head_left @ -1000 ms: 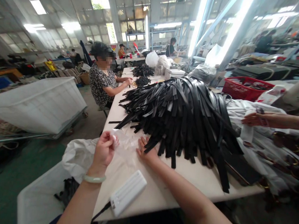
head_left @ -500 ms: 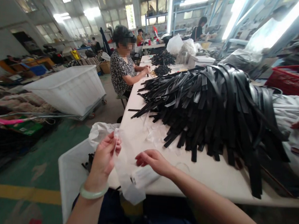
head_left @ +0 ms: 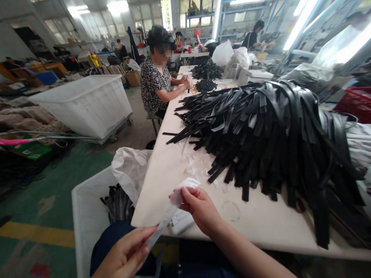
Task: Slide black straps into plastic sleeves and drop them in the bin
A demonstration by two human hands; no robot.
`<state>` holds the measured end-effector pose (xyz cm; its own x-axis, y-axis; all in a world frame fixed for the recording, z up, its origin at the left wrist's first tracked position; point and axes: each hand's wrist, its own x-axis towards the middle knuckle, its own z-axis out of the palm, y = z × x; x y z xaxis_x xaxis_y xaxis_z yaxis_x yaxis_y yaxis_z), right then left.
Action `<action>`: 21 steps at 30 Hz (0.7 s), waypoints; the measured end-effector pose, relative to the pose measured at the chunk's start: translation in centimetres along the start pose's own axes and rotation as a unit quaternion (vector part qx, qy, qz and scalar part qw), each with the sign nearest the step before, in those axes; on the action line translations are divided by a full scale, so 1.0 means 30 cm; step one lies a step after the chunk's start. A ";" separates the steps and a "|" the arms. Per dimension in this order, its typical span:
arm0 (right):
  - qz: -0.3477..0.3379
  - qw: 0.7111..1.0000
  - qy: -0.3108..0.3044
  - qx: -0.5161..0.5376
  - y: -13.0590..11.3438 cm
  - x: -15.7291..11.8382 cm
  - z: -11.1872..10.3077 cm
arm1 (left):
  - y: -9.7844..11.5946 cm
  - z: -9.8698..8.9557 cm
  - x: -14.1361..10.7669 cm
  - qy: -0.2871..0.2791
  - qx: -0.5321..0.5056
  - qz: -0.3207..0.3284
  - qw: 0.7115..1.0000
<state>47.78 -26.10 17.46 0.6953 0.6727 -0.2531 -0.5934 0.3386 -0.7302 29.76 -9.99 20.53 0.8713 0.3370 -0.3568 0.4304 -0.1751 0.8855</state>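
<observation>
A thin, translucent white plastic strip (head_left: 166, 217) stretches slantwise between my two hands at the table's near left corner. My left hand (head_left: 128, 253) pinches its lower end, below the table edge. Higher up, my right hand (head_left: 198, 205) grips the other end between thumb and fingers, with a bit of film sticking out above. Just under the right hand lies a white bundle (head_left: 181, 222), partly covered; its kind is unclear. Beyond the hands, a large heap of flat black straps (head_left: 268, 140) spreads over the white table (head_left: 151, 196).
Left of the table stands a white bin (head_left: 81, 216) holding black strips (head_left: 117, 204), with a white plastic bag (head_left: 129, 169) at its rim. A co-worker (head_left: 156, 77) sits along the table's left side. A white wheeled cart (head_left: 89, 102) stands farther left, a red basket (head_left: 365, 105) at right.
My left hand has come down toward my lap with the strip. My right hand, empty before, now grips the strip's upper end. More of the bin's black strips show.
</observation>
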 end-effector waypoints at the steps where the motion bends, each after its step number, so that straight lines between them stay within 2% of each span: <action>1: -0.008 1.000 0.014 -0.021 0.001 -0.002 -0.003 | -0.035 -0.006 -0.008 0.022 -0.014 -0.015 1.000; 3: -0.030 0.998 0.040 -0.049 0.003 -0.003 -0.010 | -0.095 -0.023 -0.019 0.013 -0.023 -0.038 0.999; 5: -0.061 0.994 0.067 -0.063 0.002 -0.006 -0.017 | -0.128 -0.042 -0.021 -0.041 0.002 -0.038 0.998; 7: -0.093 0.989 0.078 -0.087 -0.006 -0.014 -0.022 | -0.125 -0.055 -0.009 -0.079 0.034 -0.029 0.996; 8: -0.105 0.986 0.071 -0.109 -0.011 -0.020 -0.023 | -0.108 -0.055 0.005 -0.074 0.039 -0.024 0.996; 12: -0.118 0.968 -0.008 -0.222 -0.031 -0.060 -0.016 | 0.034 0.006 0.109 0.009 -0.018 0.031 0.999; 13: -0.116 0.963 -0.027 -0.243 -0.033 -0.070 -0.014 | 0.081 0.035 0.140 0.004 -0.033 0.055 0.998; 16: -0.119 0.946 -0.071 -0.293 -0.032 -0.094 -0.016 | 0.212 0.131 0.213 -0.092 -0.021 0.127 0.987; 18: -0.114 0.939 -0.066 -0.319 -0.029 -0.103 -0.027 | 0.275 0.189 0.237 -0.101 0.017 0.167 0.981; 21: -0.079 0.943 -0.009 -0.323 -0.030 -0.106 -0.049 | 0.312 0.246 0.253 -0.027 0.049 0.191 0.980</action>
<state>46.69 -29.51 18.00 0.7437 0.6606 -0.1022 -0.1087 -0.0314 -0.9936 42.15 -15.89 23.92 0.9834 0.1804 -0.0216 0.0877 -0.3671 0.9260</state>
